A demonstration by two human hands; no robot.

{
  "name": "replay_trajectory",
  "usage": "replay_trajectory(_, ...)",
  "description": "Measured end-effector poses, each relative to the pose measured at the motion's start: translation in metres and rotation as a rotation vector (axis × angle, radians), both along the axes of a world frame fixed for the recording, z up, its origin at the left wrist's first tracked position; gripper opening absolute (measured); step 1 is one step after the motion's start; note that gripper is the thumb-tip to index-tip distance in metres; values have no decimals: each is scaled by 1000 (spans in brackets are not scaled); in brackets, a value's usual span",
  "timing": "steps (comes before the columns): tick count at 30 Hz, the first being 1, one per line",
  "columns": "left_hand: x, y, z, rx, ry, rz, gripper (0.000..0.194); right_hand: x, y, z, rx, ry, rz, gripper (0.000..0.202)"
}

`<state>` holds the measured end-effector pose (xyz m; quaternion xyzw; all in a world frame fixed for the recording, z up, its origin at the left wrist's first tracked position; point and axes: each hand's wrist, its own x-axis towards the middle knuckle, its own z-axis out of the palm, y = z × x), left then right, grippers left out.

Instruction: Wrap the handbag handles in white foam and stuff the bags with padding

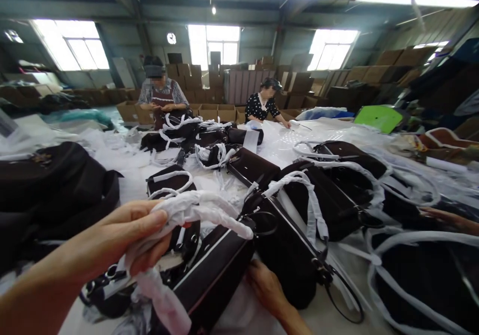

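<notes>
Both hands and forearms are bare, with no sleeves, gloves or rings

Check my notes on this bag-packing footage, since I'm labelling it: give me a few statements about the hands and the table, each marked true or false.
1. The left hand grips a handle wrapped in white paper. True.
2. The right hand is raised high above the table. False: it lies low, against the underside of a dark handbag.
3. The dark handbags across the table have handles wrapped in white. True.
4. Two other people work at the far side of the table. True.
5. The green object lies between the two hands. False: it sits far off at the right, near the cardboard boxes.
</notes>
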<state>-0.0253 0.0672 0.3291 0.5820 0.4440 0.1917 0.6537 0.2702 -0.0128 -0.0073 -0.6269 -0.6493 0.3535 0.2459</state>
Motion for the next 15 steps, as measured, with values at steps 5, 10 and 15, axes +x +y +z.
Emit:
replay_trajectory(5,8,-2,-23,-85,-84,-38,50,24,-11,57,-9,377,-142,43)
replay_trajectory(10,23,10,-32,-20,-75,-15,63,22,-3,123,-100,994,-324,43)
replay_trajectory(15,49,11,-30,39,-89,-124,57,-9,18,160,-311,1059,-41,65)
